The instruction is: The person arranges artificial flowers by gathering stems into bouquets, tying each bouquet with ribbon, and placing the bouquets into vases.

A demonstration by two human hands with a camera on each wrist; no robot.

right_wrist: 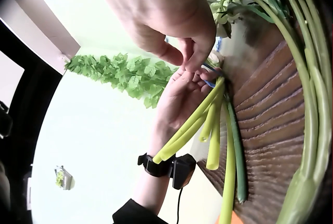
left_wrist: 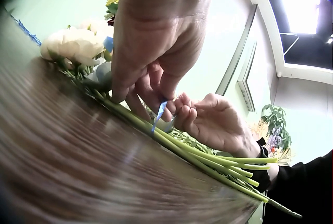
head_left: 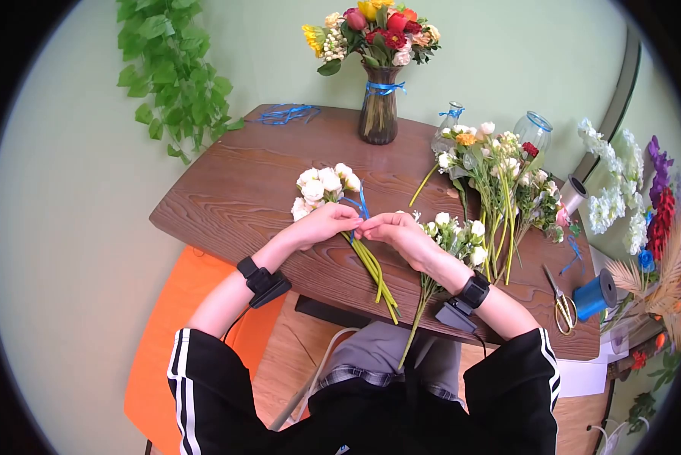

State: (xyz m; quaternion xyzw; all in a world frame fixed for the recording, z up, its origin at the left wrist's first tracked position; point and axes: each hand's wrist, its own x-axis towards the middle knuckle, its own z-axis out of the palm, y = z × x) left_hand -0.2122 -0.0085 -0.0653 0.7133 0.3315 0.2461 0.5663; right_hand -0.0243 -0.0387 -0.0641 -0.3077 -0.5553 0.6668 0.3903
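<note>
A bunch of white flowers [head_left: 321, 186] lies on the dark wooden table, its green stems [head_left: 375, 277] slanting toward the person. Around the stems passes a blue ribbon [left_wrist: 159, 114], with a loop or end standing up above the hands in the head view. My left hand [head_left: 327, 223] pinches the ribbon between thumb and fingers, close over the stems. Meeting it from the other side, my right hand [head_left: 403, 236] pinches the ribbon too, fingertips right at the left hand's. The fingers partly hide where the ribbon crosses.
Behind stands a dark vase [head_left: 378, 117] of colourful flowers. Loose flowers [head_left: 500, 167] lie at the right, with a white-flowered sprig [head_left: 450, 235] beside the right wrist. Scissors [head_left: 562, 307] and a blue ribbon spool [head_left: 595, 296] sit near the right edge. Cut ribbons [head_left: 286, 114] lie at the back left.
</note>
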